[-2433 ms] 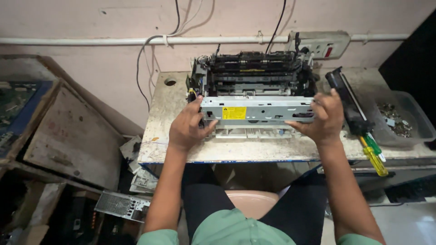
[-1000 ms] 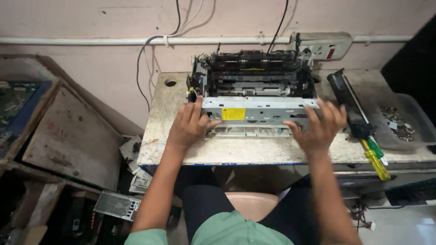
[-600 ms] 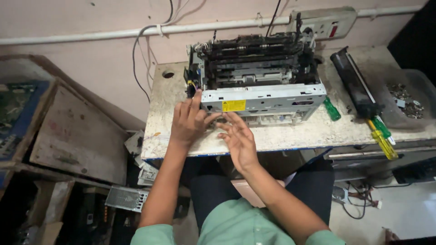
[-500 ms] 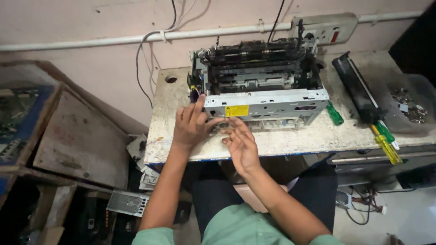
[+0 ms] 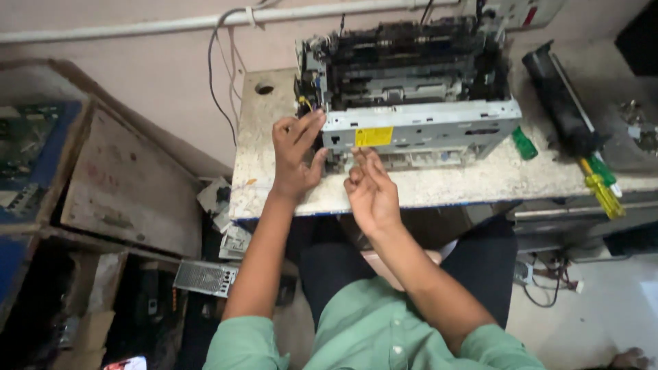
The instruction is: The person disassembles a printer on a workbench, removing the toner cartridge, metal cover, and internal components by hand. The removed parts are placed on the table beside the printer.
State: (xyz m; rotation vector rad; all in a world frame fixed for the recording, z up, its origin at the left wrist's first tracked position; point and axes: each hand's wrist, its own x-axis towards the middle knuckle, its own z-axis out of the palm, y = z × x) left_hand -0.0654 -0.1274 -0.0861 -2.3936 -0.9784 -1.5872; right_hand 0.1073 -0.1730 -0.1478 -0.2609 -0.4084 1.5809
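Touching printer chassis (image 5: 418,130): left hand (image 5: 296,156), open grip.

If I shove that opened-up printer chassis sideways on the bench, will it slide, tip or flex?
The printer chassis looks like a wide, low metal frame sitting flat on the bench top, so it would probably slide rather than tip. It likely feels heavy and stiff. With the covers off, the exposed rollers and wires seem fragile. The left hand already braces its left corner.

Grey printer chassis (image 5: 418,127) wears a yellow label (image 5: 374,136), green-and-yellow screwdrivers (image 5: 602,185) lie beside, sleeves (image 5: 391,339) are green.
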